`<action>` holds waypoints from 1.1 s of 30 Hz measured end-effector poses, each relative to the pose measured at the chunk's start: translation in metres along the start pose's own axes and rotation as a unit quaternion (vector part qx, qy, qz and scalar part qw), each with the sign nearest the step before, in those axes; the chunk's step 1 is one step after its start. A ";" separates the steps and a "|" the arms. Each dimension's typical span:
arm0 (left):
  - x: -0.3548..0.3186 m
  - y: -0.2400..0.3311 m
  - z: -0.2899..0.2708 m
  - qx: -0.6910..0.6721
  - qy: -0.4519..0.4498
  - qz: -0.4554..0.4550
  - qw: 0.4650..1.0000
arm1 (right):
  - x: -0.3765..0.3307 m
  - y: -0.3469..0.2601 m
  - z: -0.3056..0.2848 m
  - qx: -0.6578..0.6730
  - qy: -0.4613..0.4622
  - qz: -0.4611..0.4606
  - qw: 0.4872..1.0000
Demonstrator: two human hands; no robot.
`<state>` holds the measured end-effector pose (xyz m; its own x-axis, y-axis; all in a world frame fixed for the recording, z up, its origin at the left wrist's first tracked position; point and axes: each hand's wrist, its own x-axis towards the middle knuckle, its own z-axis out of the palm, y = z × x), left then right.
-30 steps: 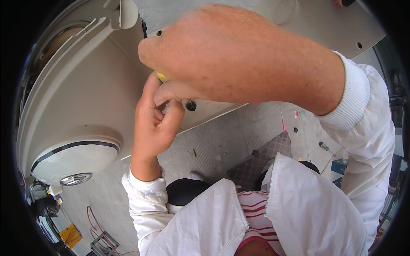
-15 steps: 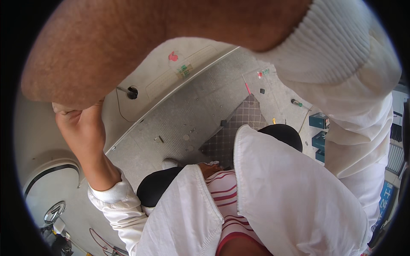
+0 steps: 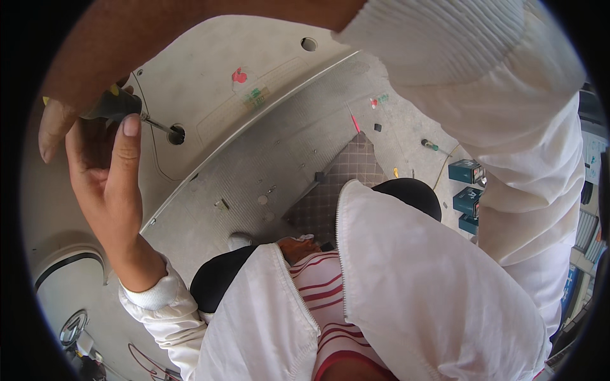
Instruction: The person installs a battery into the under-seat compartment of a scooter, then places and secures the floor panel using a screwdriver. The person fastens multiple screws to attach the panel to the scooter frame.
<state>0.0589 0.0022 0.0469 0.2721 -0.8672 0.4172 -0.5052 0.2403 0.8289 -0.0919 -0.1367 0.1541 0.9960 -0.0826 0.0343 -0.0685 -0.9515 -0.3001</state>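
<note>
My right forearm crosses the top of the view, and my right hand [image 3: 58, 127] curls over the back end of a screwdriver [image 3: 117, 106] with a dark, yellow-marked handle. The metal shaft runs into a round hole [image 3: 176, 134] in a large cream car panel [image 3: 210, 76]. Just below the handle is my left hand [image 3: 108, 171], open, with its thumb raised and apart from its fingers. Its fingertips are partly hidden behind the handle, so I cannot tell whether they touch it. A thin dark line [image 3: 154, 152] curves down the panel beside the hole.
A second round hole [image 3: 309, 44] and a red sticker [image 3: 239, 75] mark the panel. On the floor lie a checked mat [image 3: 349, 165], a green-handled screwdriver [image 3: 430, 145] and small loose pieces. Dark teal boxes [image 3: 466, 170] stand at the right. A round emblem [image 3: 74, 327] shows at lower left.
My right forearm has risen in view, uncovering the screwdriver handle, the left fingers and the second hole. My left thumb now shows stretched upward. The view has shifted slightly.
</note>
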 end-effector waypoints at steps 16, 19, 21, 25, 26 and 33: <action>-0.006 0.001 0.009 -0.200 0.013 -0.014 0.980 | 0.010 -0.003 0.006 0.024 -0.023 0.005 0.999; -0.009 0.004 0.009 -0.102 -0.017 -0.025 0.994 | 0.020 0.001 0.008 0.021 -0.029 0.013 0.999; -0.014 0.004 0.010 -0.107 0.021 -0.044 0.993 | 0.028 0.001 0.012 0.016 -0.032 0.016 0.999; -0.016 0.001 0.005 -0.170 -0.004 0.019 0.985 | 0.041 0.003 0.019 0.010 -0.032 0.022 0.999; -0.016 0.000 0.005 -0.169 -0.020 0.026 0.985 | 0.041 0.005 0.020 0.008 -0.031 0.023 0.999; -0.018 0.001 0.007 -0.106 0.012 -0.090 0.990 | 0.025 0.010 0.017 0.011 -0.029 0.032 0.999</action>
<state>0.0478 0.0150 0.0374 0.3630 -0.8942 0.2618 -0.2644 0.1705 0.9492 -0.0664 -0.1431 0.1359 0.9913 -0.1255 -0.0407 -0.1320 -0.9381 -0.3203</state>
